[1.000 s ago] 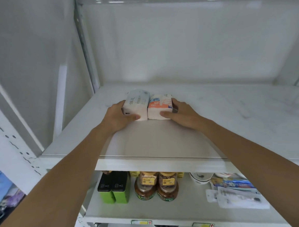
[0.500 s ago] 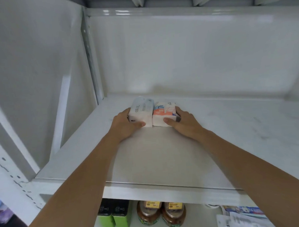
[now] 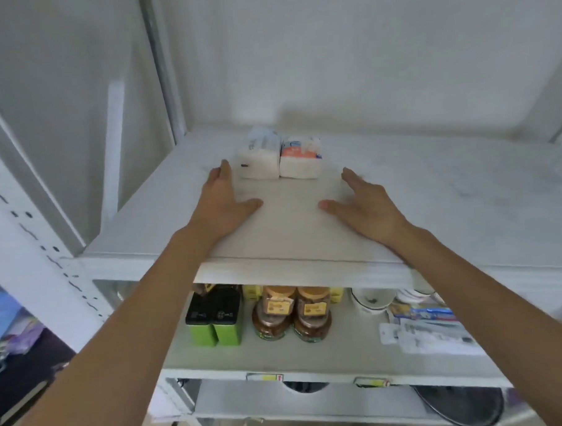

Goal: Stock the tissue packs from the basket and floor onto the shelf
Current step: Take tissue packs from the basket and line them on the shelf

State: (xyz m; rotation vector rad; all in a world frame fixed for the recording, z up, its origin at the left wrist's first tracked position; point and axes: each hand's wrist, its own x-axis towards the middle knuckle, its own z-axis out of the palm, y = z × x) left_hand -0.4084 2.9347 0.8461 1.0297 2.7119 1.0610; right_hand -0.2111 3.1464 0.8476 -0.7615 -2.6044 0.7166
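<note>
Just beyond both hands' spread fingers (image 3: 223, 170), two tissue packs (image 3: 280, 158).

The white top shelf (image 3: 434, 212) has just two tissue packs on it, side by side and touching: a white-and-blue pack (image 3: 260, 155) on the left, an orange-topped pack (image 3: 300, 157) on the right (both sitting toward the back-left). The lower shelf (image 3: 343, 351) holds two green boxes with black lids (image 3: 215, 318), two brown jars (image 3: 292, 315), a white bowl (image 3: 372, 300) and some flat blister packs (image 3: 429, 330).
</note>
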